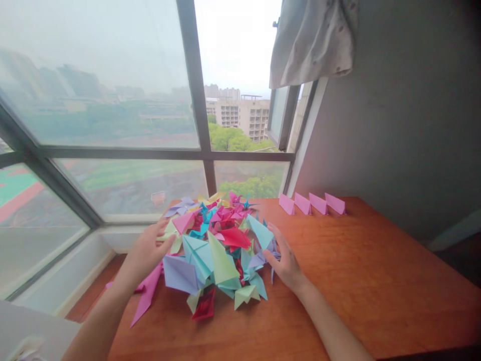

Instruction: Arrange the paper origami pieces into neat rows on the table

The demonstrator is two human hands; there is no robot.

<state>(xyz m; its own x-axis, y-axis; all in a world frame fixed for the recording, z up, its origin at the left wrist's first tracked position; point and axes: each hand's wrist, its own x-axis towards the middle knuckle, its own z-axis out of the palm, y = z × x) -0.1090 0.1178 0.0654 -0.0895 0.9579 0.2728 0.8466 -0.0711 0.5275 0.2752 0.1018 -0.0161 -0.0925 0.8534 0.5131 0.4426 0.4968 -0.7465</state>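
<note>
A heap of folded paper pieces (pixel 225 250) in pink, red, blue, green, purple and yellow lies on the wooden table (pixel 361 281). At its left side is my left hand (pixel 150 250), fingers apart and touching the pile's edge near a pale green piece (pixel 171 231). My right hand (pixel 284 258) rests against the opposite side, fingers spread, beside a light blue folded piece (pixel 260 231) and a purple one (pixel 259 259). Neither hand grips a piece. Under my left forearm a pink paper piece (pixel 148 296) sticks out, partly hidden.
Several pink folded paper pieces (pixel 317 203) stand in a row at the table's back right. Beyond the table is a framed window (pixel 210 154), with one pane swung outward and a curtain (pixel 313 42) hanging above. A grey wall (pixel 398 125) rises on the right.
</note>
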